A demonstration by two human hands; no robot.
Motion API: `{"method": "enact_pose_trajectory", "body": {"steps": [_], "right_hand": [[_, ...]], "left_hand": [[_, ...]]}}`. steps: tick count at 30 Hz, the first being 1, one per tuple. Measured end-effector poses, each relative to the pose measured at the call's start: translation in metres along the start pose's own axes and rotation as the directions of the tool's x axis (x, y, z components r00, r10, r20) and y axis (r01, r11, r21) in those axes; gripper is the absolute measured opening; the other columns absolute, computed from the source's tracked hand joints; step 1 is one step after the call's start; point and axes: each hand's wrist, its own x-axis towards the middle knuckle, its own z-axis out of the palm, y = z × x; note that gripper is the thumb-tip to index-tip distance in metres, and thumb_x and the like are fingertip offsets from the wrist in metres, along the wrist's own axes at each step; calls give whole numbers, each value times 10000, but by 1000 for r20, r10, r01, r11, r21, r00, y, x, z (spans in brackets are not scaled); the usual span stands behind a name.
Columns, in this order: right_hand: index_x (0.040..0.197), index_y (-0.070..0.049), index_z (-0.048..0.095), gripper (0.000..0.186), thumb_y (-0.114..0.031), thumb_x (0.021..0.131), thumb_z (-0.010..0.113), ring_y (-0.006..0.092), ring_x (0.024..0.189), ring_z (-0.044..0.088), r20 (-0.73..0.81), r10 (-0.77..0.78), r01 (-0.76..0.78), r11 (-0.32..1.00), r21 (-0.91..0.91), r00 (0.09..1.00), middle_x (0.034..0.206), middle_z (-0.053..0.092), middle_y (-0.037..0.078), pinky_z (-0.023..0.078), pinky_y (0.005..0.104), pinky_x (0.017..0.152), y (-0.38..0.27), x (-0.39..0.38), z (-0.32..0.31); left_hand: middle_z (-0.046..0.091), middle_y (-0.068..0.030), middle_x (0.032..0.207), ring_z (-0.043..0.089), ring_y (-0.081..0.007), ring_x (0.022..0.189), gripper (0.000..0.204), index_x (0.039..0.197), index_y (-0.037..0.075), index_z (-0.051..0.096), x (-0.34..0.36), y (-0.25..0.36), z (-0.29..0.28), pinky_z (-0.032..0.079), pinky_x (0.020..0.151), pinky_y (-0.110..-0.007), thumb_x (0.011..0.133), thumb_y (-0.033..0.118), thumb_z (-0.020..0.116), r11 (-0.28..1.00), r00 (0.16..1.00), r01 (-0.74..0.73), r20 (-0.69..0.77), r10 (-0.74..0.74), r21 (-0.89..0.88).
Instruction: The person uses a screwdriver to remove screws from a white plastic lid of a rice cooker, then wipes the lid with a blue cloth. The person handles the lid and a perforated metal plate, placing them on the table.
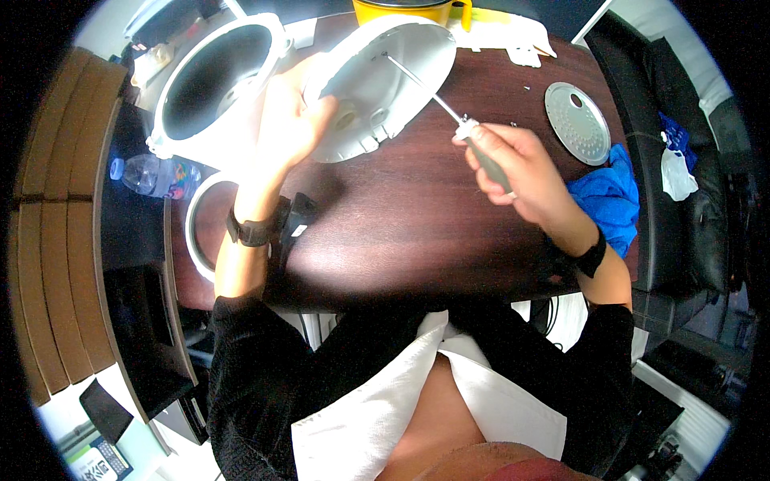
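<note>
My left hand grips the rim of a white rounded plastic cover, tilted up so its hollow inside faces me. In my right hand is a screwdriver, fingers wrapped round its grey-green handle. Its long thin shaft reaches up and left into the cover, and the tip meets the inner face near a small dark spot. Whether a screw sits there is too small to tell. Behind my left hand stands a white round appliance body with a dark hollow inside, partly hidden by my hand and glare.
A perforated metal disc and a blue cloth lie at the table's right. A yellow container stands at the back beside white papers. Left are a plastic bottle and a pale ring. A black sofa lies beyond.
</note>
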Motion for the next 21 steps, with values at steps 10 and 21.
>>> {"method": "enact_pose_trajectory", "body": {"steps": [10,21], "right_hand": [[977,1,610,298,-283,949,524,79,556,505,-49,-85,62,932,-356,995,681,540,21,365,234,423,-2,-6,-15],[950,31,614,274,-227,857,624,347,808,623,18,-644,325,362,-874,765,879,636,191,485,379,698,-13,0,-14]], "left_hand": [[651,-153,847,609,-195,776,344,1055,-12,601,0,5,-1,475,760,-316,726,53,527,1000,1000,7,-13,-7,5],[653,-139,879,605,-186,797,349,1067,-20,599,0,4,-2,472,767,-307,735,53,522,996,996,88,-7,-89,-26]]}}
